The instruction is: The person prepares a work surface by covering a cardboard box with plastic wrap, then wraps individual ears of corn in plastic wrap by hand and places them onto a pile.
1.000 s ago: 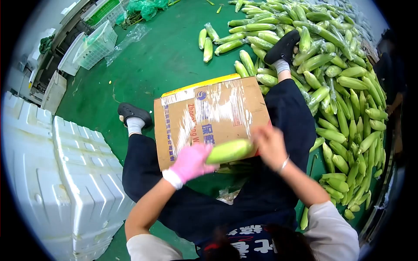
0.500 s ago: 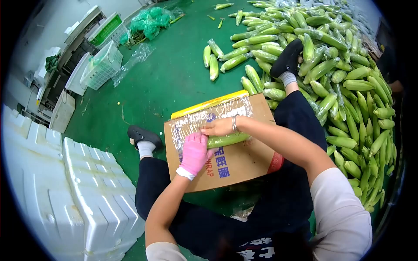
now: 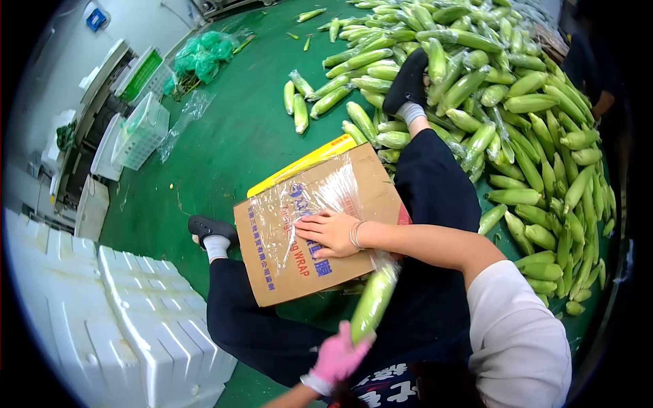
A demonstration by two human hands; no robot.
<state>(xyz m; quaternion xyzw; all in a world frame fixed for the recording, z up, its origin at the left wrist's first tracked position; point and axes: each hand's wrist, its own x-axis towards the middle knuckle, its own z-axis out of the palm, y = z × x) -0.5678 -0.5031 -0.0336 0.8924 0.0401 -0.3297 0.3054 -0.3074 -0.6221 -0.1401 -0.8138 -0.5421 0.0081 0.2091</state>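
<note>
Pink-gloved left hand (image 3: 340, 356) around wrapped corn (image 3: 373, 302), right hand (image 3: 331, 233) spread on cardboard box (image 3: 284, 270)

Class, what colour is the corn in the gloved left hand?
The corn is light green, seen best in the head view.

We're on head cam, looking fwd & down: L hand (image 3: 340, 355) & R hand (image 3: 329, 232) close below, green floor (image 3: 211, 153) stretching off up top, far R prob. too dim to call.
</note>
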